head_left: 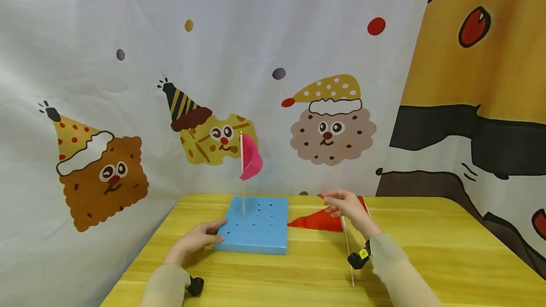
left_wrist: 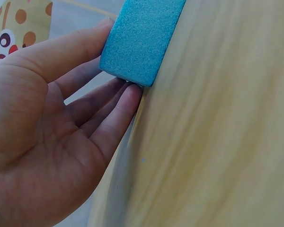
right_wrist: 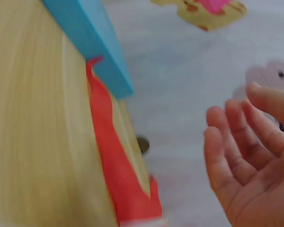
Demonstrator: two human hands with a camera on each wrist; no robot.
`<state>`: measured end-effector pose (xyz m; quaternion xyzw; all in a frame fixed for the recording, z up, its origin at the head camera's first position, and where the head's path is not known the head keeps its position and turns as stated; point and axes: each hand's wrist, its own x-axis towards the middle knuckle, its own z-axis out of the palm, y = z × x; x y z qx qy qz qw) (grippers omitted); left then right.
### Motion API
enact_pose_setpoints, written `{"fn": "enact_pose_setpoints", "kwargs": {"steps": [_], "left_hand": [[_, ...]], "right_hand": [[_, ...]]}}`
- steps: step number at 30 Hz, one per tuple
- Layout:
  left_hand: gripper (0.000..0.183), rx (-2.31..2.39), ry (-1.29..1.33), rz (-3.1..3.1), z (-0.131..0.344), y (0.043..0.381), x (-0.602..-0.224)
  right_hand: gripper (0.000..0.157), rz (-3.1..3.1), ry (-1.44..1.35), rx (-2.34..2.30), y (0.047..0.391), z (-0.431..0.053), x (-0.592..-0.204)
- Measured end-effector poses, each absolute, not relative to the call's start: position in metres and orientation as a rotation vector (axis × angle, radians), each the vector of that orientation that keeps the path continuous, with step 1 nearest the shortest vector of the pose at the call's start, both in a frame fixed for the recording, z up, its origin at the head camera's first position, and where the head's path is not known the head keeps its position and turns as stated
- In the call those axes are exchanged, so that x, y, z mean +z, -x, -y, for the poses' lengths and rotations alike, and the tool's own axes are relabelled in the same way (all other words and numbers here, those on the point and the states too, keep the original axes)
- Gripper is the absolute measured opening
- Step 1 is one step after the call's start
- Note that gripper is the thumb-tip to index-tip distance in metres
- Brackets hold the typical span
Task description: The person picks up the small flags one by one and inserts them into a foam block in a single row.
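My left hand (head_left: 192,240) holds a blue board (head_left: 256,238) by its left side, with thumb and fingertips against the edge. The board lies flat and has several small holes in its top. A pink flag (head_left: 250,158) on a thin wooden stick (head_left: 244,198) stands upright toward the board's back left. My right hand (head_left: 347,207) hovers over a red flag (head_left: 317,221) to the right of the board, its fingers loosely curved around nothing. The red flag's stick (head_left: 350,264) points toward me. More red cloth (head_left: 362,202) shows behind the right hand, mostly hidden by it.
A wood-grain table (head_left: 409,250) bears everything and reaches to a hanging backdrop (head_left: 239,37) with cartoon biscuits in party hats. In the right wrist view the red flag's tip (right_wrist: 94,60) overlaps the board's side. Small black devices (head_left: 195,286) are worn at both wrists.
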<state>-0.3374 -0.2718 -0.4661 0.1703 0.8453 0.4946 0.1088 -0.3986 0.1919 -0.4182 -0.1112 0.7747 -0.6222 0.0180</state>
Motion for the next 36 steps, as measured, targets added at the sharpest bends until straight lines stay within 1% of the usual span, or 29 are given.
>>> {"fn": "enact_pose_setpoints", "kwargs": {"steps": [8,12,15,22,26,32,36], "left_hand": [[0.064,1.417,-0.498,-2.542,0.279,0.338,-0.461],[0.065,1.395,-0.515,-2.56,0.28,0.339,-0.459],[0.065,1.4,-0.52,-2.557,0.281,0.34,-0.459],[0.066,1.435,-0.508,-2.527,0.281,0.343,-0.461],[0.067,1.469,-0.518,-2.483,0.279,0.341,-0.464],[0.067,1.463,-0.543,-2.466,0.276,0.34,-0.469],[0.066,1.466,-0.543,-2.462,0.274,0.341,-0.469]], "right_hand": [[0.037,-2.438,0.386,-1.664,0.393,-0.233,-0.428],[0.032,-2.48,0.337,-1.568,0.383,-0.242,-0.431],[0.025,-2.514,0.304,-1.517,0.379,-0.247,-0.434],[0.014,-2.644,0.234,-1.361,0.372,-0.244,-0.441],[0.016,-2.642,0.184,-1.33,0.367,-0.238,-0.448],[0.029,-2.742,0.148,-1.253,0.363,-0.235,-0.458],[0.034,-2.822,0.15,-1.159,0.36,-0.234,-0.462]]}}
